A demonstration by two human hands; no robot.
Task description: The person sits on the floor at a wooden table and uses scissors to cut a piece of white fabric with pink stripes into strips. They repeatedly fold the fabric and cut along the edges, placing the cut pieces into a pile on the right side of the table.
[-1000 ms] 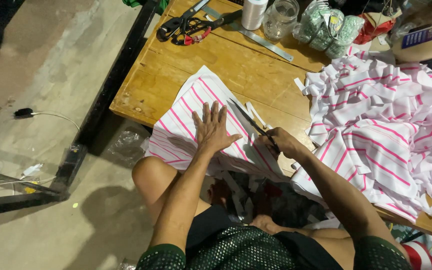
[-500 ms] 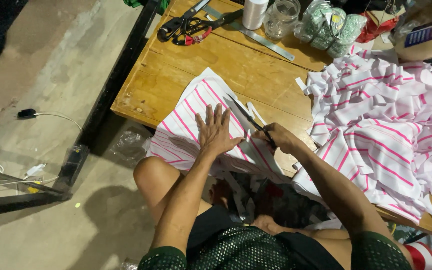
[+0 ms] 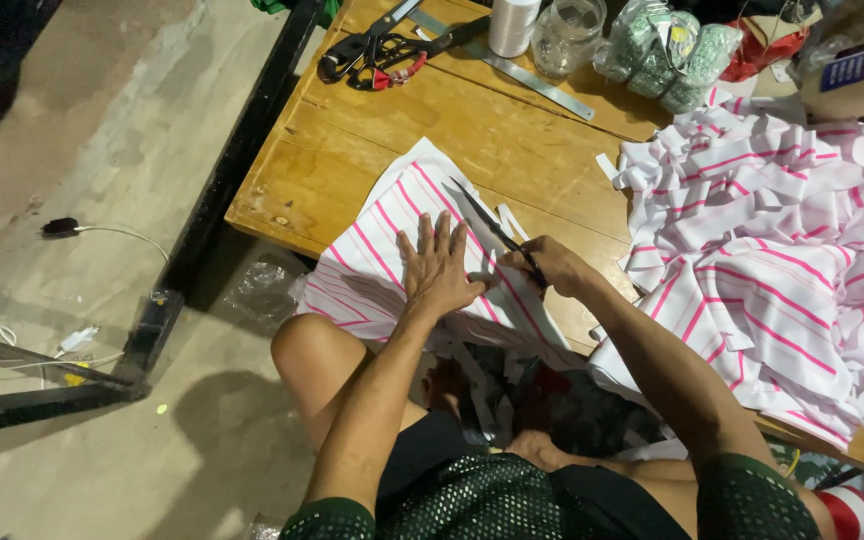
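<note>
A piece of white fabric with pink stripes is spread over the near edge of the wooden table and hangs toward the lap. It is pressed flat by the left hand, whose fingers are released and splayed. Black scissors are grasped by the clenched right hand, blades pointing away over the fabric. A heap of the same striped cloth is piled to the right.
</note>
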